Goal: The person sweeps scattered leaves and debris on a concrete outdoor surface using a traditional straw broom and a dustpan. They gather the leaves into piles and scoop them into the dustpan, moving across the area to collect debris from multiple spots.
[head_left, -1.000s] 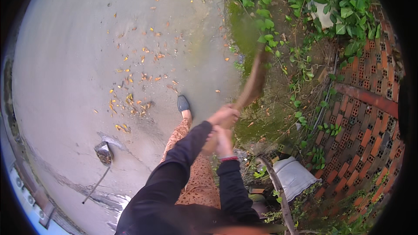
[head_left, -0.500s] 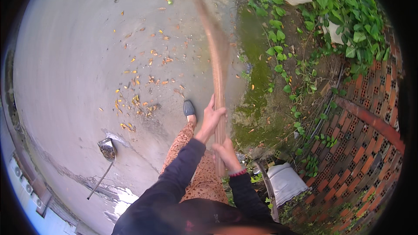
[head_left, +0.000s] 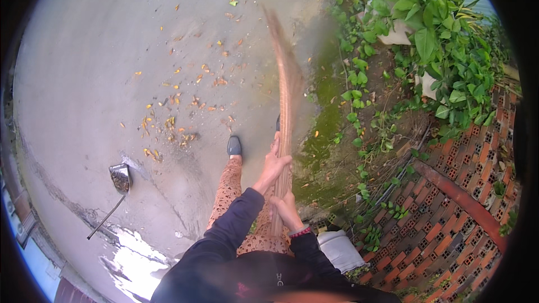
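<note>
Here, broom [head_left: 287, 95] rising beyond both hands' grip

A second ago my broom [head_left: 287, 101] leaned off to the right, its head over the mossy edge by the plants [head_left: 426, 39]. Since then I have swung it leftward and forward, so it now stands nearly straight ahead of me, the blurred bristles out over the concrete floor [head_left: 84, 78] near the scattered leaves [head_left: 179, 118]. My left hand [head_left: 274, 164] has slid higher up the handle, apart from my right hand [head_left: 287, 211].
</note>
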A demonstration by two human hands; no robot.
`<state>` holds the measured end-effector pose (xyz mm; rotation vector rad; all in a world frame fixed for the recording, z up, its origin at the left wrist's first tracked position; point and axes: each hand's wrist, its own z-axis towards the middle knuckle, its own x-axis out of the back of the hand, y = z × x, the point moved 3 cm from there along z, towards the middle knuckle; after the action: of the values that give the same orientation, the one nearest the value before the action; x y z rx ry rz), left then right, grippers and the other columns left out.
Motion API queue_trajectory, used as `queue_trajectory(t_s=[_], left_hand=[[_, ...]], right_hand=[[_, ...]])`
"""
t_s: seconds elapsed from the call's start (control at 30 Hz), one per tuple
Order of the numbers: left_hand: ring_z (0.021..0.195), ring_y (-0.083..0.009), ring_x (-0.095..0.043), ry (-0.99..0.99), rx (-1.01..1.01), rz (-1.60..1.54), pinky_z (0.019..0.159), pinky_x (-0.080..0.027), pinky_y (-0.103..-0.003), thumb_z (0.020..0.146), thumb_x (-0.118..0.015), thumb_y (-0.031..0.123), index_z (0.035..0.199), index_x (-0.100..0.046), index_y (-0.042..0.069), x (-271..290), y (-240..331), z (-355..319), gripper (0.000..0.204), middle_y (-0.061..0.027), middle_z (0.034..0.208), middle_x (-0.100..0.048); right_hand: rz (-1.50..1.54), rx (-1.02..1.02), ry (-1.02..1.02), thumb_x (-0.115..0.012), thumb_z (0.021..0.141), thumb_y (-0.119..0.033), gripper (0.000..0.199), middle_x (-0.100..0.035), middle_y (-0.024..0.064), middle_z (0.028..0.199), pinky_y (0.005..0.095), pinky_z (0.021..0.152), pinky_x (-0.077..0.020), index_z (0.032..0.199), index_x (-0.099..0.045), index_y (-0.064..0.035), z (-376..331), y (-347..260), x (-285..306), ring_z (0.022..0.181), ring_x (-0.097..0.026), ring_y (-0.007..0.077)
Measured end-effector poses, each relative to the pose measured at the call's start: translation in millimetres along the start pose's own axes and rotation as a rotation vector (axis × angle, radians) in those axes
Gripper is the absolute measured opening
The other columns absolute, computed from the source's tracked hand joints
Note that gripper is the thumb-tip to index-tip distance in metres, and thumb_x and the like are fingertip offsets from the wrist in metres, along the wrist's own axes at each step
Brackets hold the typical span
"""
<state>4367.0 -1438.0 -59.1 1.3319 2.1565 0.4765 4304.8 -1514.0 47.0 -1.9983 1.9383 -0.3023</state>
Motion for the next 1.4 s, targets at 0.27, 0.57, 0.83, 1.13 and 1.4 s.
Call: queue_trajectory(t_s=[0.27, 0.57, 0.83, 1.13, 1.4], left_hand=[[0.067, -0.0166, -0.063, 0.175, 0.07, -0.111, 0.059, -0.053, -0.027, 0.072, -0.061, 0.0, 0.143, -0.03, 0.0, -8, 40, 70, 0.077, -0.0114, 0.097, -0.065], [0.055, -0.013, -0.059, 0.141, -0.068, -0.17, 0.049, -0.052, -0.026, 0.076, -0.062, 0.004, 0.146, -0.024, 0.004, -118, 121, 130, 0.08, -0.0129, 0.091, -0.065], [0.053, -0.0138, -0.056, 0.122, -0.031, -0.457, 0.048, -0.048, -0.028, 0.072, -0.063, 0.004, 0.137, -0.036, 0.001, -44, 97, 205, 0.071, -0.008, 0.076, -0.059], [0.057, -0.0194, -0.055, 0.63, -0.081, -1.111, 0.05, -0.051, -0.033, 0.073, -0.06, -0.006, 0.14, -0.021, 0.017, 18, 20, -72, 0.081, -0.0113, 0.086, -0.055], [0.049, -0.0205, -0.054, 1.016, 0.298, -1.35, 0.048, -0.048, -0.036, 0.079, -0.056, 0.014, 0.075, -0.053, 0.006, 82, -173, -161, 0.009, -0.0052, 0.058, -0.052]], right_hand=[[-0.046, -0.206, -0.237, -0.057, 0.08, -0.005, 0.017, -0.055, 0.0068, 0.062, 0.029, 0.041, -0.045, 0.094, -0.053, 0.0041, 71, -67, 12, 0.044, -0.053, 0.0168], [-0.204, 0.02, -0.074, -0.051, 0.077, -0.002, 0.027, -0.05, 0.0075, 0.059, 0.0316, 0.035, -0.045, 0.103, -0.044, 0.0009, 96, -198, 72, 0.041, -0.05, 0.017], [-0.346, -0.171, -0.241, -0.055, 0.077, -0.004, 0.02, -0.058, 0.0096, 0.07, 0.0317, 0.042, -0.0465, 0.095, -0.052, 0.0026, 206, -173, 27, 0.048, -0.056, 0.0197], [-0.72, -0.539, -0.795, -0.057, 0.075, -0.001, 0.025, -0.051, 0.0087, 0.056, 0.0341, 0.036, -0.0455, 0.095, -0.046, 0.0067, 18, -101, 7, 0.04, -0.053, 0.0191], [-1.014, -1.149, -0.788, -0.063, 0.079, -0.017, 0.015, -0.054, 0.0023, 0.063, 0.0259, 0.047, -0.0458, 0.083, -0.055, -0.0043, 25, 46, -46, 0.049, -0.053, 0.0132]])
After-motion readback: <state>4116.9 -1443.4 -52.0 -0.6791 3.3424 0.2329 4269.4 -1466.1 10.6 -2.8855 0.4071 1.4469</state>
